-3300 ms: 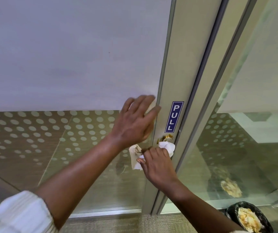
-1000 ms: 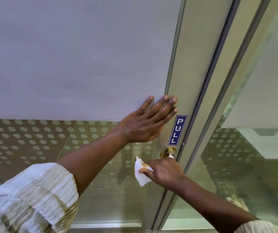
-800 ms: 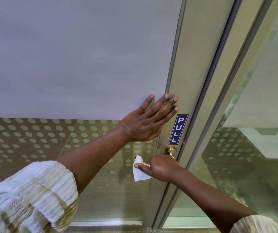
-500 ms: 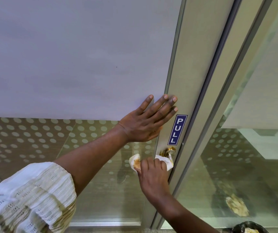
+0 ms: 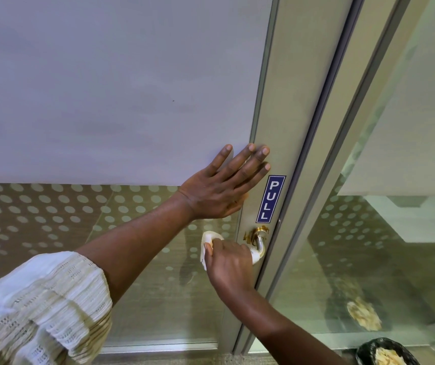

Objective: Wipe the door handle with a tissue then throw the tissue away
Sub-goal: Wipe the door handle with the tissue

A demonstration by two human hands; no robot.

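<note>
A metal door handle (image 5: 259, 241) with brown smears near its base juts from the grey door frame, just under a blue PULL sign (image 5: 270, 199). My right hand (image 5: 229, 262) is closed around the handle's lever with a white tissue (image 5: 207, 245) wrapped under the fingers; tissue ends stick out at the left and at the right by the handle's bend. Most of the lever is hidden by the hand. My left hand (image 5: 225, 186) lies flat, fingers spread, against the door just above the handle.
The door has frosted glass above and a dotted glass band (image 5: 53, 219) below. A fixed glass panel (image 5: 369, 246) stands to the right. On the floor at the bottom right is a black-lined bin (image 5: 363, 350) holding crumpled tissues.
My right hand has kept rubbing the tissue along the handle, shifting slightly right and down so more of the handle's bend shows. My left hand has stayed flat on the door.
</note>
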